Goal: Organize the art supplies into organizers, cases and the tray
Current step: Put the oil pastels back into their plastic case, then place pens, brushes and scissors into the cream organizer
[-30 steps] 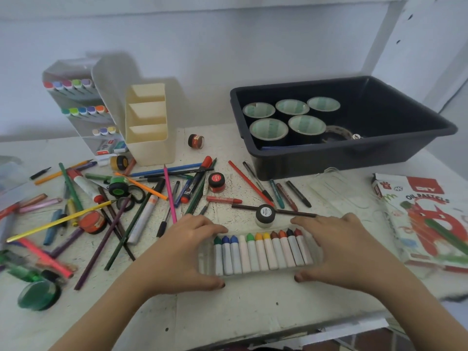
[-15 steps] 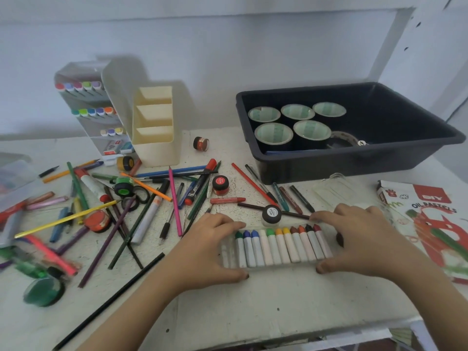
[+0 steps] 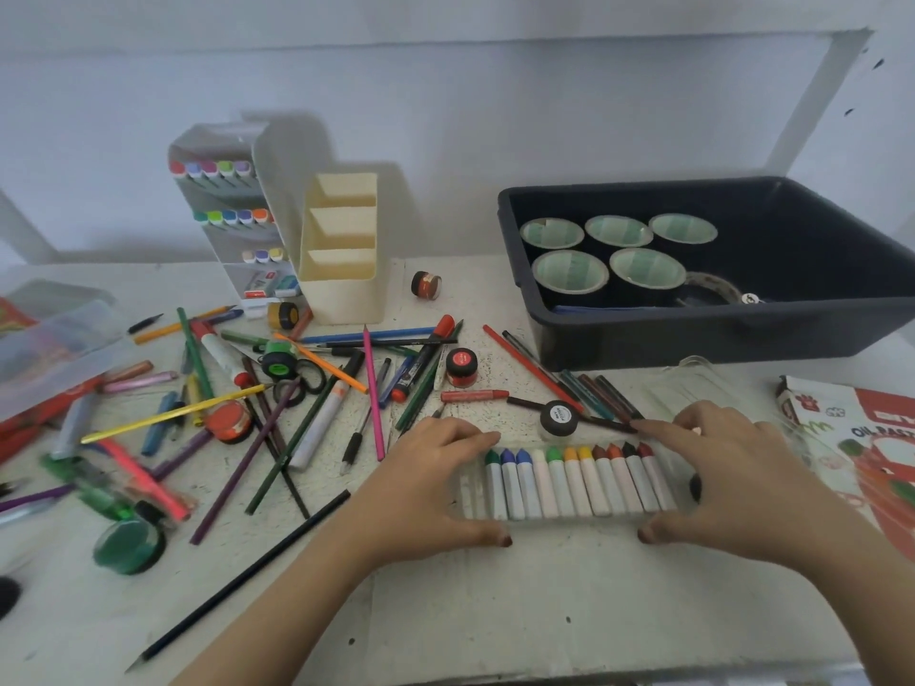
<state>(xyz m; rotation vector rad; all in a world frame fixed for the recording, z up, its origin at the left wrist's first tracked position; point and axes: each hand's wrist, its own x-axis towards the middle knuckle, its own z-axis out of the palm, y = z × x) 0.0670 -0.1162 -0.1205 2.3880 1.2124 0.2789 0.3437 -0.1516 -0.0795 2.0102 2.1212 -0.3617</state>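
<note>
A clear plastic pastel case (image 3: 569, 482) lies flat on the table in front of me, holding a row of several white-wrapped oil pastels with coloured tips. My left hand (image 3: 426, 487) grips its left end, thumb at the near edge and fingers over the far edge. My right hand (image 3: 728, 480) grips the right end the same way. A cream three-step organizer (image 3: 341, 250) and a white marker organizer (image 3: 232, 215) stand at the back left. A dark tray (image 3: 693, 334) with several tape rolls sits at the back right.
Loose pencils, pens and markers (image 3: 307, 388) are scattered across the left and middle, with small paint pots (image 3: 461, 367). A clear lid (image 3: 703, 388) and the oil pastel box (image 3: 861, 438) lie at the right. A clear pencil case (image 3: 54, 344) is far left. The table edge is near me.
The view has shifted, so the case now appears further right. Both hands keep the same hold on its ends.
</note>
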